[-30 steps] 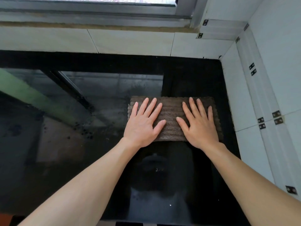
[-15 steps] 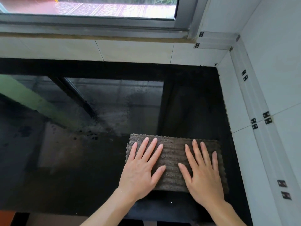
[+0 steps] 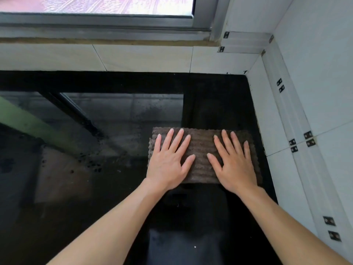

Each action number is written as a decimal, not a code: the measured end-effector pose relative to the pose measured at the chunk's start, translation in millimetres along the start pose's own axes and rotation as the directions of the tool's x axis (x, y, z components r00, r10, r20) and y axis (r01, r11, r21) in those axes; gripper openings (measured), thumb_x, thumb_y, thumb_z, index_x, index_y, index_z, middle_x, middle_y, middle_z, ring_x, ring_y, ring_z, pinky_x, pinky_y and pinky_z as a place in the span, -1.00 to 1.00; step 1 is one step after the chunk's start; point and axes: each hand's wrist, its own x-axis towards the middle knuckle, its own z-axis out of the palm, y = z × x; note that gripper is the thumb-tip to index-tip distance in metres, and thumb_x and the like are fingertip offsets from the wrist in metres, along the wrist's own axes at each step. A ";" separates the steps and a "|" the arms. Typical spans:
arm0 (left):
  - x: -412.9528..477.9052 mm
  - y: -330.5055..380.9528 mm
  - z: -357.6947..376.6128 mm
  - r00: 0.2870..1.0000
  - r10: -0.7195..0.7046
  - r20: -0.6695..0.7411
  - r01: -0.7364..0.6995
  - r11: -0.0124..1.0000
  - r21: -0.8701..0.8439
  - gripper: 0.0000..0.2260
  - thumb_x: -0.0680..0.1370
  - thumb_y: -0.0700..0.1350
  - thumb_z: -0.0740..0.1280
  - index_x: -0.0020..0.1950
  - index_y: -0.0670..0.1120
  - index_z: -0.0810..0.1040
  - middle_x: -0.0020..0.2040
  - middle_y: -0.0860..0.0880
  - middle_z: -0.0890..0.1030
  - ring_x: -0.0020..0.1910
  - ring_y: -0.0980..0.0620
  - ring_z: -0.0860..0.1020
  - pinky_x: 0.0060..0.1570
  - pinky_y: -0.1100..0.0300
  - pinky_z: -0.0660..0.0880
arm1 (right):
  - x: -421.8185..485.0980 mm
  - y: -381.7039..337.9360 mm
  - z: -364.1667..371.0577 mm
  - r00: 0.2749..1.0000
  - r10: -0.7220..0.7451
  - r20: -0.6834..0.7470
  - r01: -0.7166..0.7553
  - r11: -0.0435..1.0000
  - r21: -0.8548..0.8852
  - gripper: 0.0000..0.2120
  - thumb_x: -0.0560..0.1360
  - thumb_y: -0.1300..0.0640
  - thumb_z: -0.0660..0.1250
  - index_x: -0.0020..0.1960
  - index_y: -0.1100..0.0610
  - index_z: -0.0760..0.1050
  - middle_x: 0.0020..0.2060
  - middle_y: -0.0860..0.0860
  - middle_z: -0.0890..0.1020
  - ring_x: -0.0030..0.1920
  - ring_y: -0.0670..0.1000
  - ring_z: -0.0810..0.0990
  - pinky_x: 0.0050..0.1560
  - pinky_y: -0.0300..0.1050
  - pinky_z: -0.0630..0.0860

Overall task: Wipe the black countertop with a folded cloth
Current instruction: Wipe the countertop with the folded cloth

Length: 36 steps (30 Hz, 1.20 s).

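A folded brown ribbed cloth lies flat on the glossy black countertop, near its right side. My left hand presses on the cloth's left half with fingers straight and spread. My right hand presses on the right half the same way. Both palms cover the cloth's near corners. The countertop reflects the window and shows dark specks left of the cloth.
White tiled walls bound the countertop at the back and on the right, meeting in a corner. A window frame runs above the back wall. Small metal clips dot the right wall. Open countertop stretches to the left.
Both hands drew the cloth toward me over the countertop, then pushed it away again to about the middle depth. The hands stayed flat on the cloth throughout.
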 end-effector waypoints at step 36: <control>40.6 -14.3 -7.9 0.996 0.083 -0.025 -0.083 0.997 -0.005 -0.43 0.62 0.32 -0.19 0.59 0.15 -0.06 0.61 0.11 -0.06 0.57 0.08 -0.21 0.51 -0.02 -0.30 | 28.8 1.4 -2.1 0.995 0.101 -0.018 -0.101 0.995 -0.009 -0.31 0.55 -0.35 -0.34 0.58 -0.05 -0.11 0.59 0.00 -0.08 0.57 0.05 -0.20 0.50 0.15 -0.27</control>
